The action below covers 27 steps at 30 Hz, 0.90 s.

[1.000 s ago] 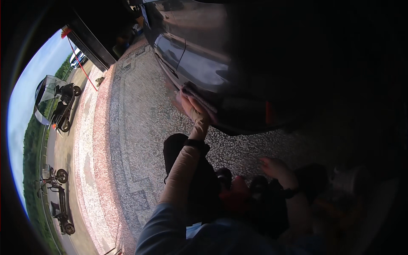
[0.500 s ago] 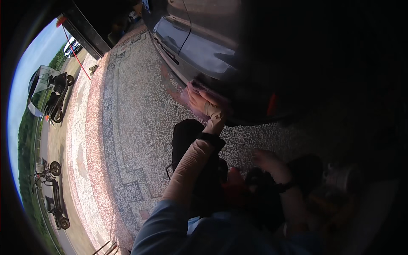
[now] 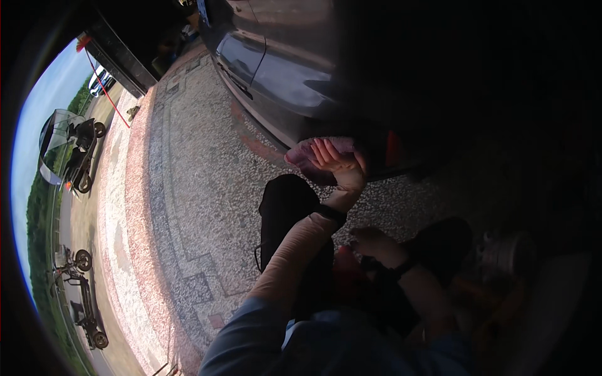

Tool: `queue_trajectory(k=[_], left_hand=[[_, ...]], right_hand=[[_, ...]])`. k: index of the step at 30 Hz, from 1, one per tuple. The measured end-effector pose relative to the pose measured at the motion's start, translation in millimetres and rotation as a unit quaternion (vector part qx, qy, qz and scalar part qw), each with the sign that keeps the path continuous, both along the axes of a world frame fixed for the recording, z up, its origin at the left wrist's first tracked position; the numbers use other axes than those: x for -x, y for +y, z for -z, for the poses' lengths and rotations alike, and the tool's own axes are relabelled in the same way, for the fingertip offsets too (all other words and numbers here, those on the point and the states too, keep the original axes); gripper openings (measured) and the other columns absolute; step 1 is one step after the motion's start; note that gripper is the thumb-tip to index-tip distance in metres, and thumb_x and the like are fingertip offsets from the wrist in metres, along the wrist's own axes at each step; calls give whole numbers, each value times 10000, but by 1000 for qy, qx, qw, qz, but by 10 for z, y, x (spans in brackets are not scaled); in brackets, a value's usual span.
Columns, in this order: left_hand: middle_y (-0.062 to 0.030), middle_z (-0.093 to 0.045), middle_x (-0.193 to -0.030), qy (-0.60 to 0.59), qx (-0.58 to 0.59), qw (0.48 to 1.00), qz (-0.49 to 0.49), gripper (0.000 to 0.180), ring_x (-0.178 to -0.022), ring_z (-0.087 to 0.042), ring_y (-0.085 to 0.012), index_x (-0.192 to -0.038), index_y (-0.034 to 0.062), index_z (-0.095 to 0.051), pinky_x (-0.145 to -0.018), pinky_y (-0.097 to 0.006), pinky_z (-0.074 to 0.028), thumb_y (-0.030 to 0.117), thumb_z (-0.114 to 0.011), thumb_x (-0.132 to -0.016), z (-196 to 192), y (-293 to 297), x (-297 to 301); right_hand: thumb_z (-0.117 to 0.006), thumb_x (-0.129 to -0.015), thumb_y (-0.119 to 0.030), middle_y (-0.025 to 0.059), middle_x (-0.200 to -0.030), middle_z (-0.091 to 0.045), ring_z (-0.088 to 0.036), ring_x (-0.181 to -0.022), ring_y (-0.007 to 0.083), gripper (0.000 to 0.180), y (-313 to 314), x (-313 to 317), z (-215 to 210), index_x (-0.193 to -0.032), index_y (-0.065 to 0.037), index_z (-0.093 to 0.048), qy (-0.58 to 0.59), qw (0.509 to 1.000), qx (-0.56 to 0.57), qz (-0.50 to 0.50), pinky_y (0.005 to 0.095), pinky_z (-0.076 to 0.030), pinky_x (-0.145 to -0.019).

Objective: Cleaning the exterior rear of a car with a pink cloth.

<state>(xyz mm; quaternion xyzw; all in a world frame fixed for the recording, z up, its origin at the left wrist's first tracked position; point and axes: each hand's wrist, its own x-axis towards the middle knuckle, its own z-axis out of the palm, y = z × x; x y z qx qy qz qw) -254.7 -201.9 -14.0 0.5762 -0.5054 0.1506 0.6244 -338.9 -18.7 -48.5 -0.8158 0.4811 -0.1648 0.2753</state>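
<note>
Nearest the camera, the person's blue sleeve [image 3: 251,338] fills the lower middle of the view, with both forearms rising out of it. The right hand [image 3: 371,241] sits low and in shadow above the lap, its back to the camera, resting on or just over a small red object [image 3: 343,266] whose shape is too dim to make out. Whether those fingers are curled on it or merely lying over it cannot be told. A dark band [image 3: 401,269] circles that wrist.

The left forearm runs up and to the right, another dark wrist band [image 3: 331,213] on it, to the left hand [image 3: 338,164]. That hand is opened flat, its fingers spread apart and pressed against a purplish-pink cloth [image 3: 313,156]. The cloth lies against the lower edge of the dark glossy car body [image 3: 276,69]; its long axis follows the car's lower rim, roughly left to right in the view with a slight tilt, the rounded left end sticking out past the fingertips.

Under the arm a black rounded shape [image 3: 285,207] sits on the speckled pebble paving [image 3: 188,188], which carries a reddish inlaid border [image 3: 135,207].

Far off to the left, beyond the paving, stand parked motor scooters [image 3: 78,156] beside a strip of road.
</note>
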Motion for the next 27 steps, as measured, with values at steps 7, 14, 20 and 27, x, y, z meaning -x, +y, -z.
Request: queue_trajectory(k=[7,14,20,27], left_hand=[[-87,-422,-1328,-436,52,890,122,569,-1161,-418,-229,-1235,136,-487,-924,-617,-192,456,-514,-765,372,-73,-113],[-16,-413,-1349,-662,117,726,143,533,-1159,-442,-113,-1311,157,-414,-915,-463,-351,348,-468,-817,268,-150,-246],[-39,-378,-1374,-680,148,674,247,489,-1244,-386,-148,-1323,221,-380,-972,-446,-350,292,-431,-842,259,-317,-456],[-96,-449,-1286,-682,-81,580,437,397,-1184,-441,-197,-1241,97,-449,-971,-372,-375,176,-510,-856,-244,-427,-821]], right_hand=[[-560,-792,-183,188,-970,-575,-552,-947,325,343,94,149,395,-1092,-18,-545,9,1000,0,9,387,-451,-802],[-578,-795,-225,210,-937,-600,-581,-890,364,328,41,210,144,-1045,-16,-549,18,993,-91,68,416,-469,-768],[-558,-812,-239,204,-930,-613,-593,-893,361,341,40,104,-237,-1083,-32,-542,23,989,-127,79,414,-479,-779],[-528,-827,-245,206,-933,-606,-585,-898,355,323,96,198,-370,-1037,0,-548,2,989,-129,72,413,-469,-781]])
